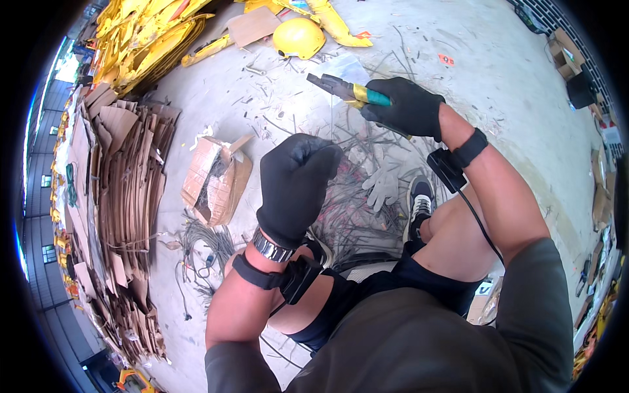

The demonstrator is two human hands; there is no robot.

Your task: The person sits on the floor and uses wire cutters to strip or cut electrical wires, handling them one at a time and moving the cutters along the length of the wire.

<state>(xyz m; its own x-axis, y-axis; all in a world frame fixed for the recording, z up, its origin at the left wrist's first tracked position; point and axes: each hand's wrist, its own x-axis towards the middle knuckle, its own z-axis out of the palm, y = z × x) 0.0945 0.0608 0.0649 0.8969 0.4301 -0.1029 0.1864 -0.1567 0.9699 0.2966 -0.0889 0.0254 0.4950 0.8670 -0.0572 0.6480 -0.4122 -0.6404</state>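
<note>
My right hand, in a black glove, grips a pair of pliers by their green and yellow handles. The dark jaws point to the upper left. My left hand, also black-gloved, is closed in a pinch below the jaws. A thin wire runs from the pliers down to its fingertips; the held end is hidden by the glove. Beneath both hands, a heap of cut cable pieces covers the floor between my feet. On that heap lies a loose grey glove.
An open, worn cardboard box stands to the left, with a bundle of grey cables near it. Flattened cardboard is stacked farther left. Yellow plastic panels and a yellow helmet-like shell lie beyond. Small scraps litter the concrete floor.
</note>
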